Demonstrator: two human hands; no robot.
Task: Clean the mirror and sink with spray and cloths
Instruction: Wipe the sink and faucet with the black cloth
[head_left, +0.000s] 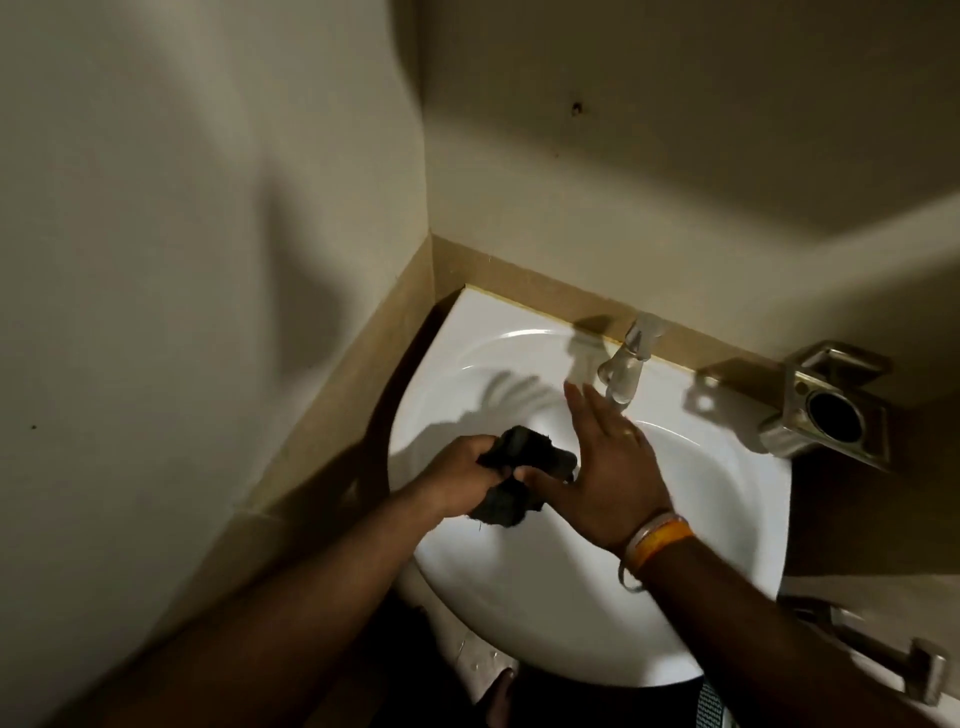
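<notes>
Sink (545, 613): white basin, centre; wiping judged under way, extent done not determinable; mirror and spray not in view. Tap (626, 364): far rim. Right hand (610, 467): fingers spread flat, thumb touching cloth. Left hand (462, 475): closed around dark cloth (519, 467), bunched over the basin.

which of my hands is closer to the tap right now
Right. The right hand is spread open over the sink, fingertips just short of the tap. The left hand is lower and further left, gripping the dark cloth.
</notes>
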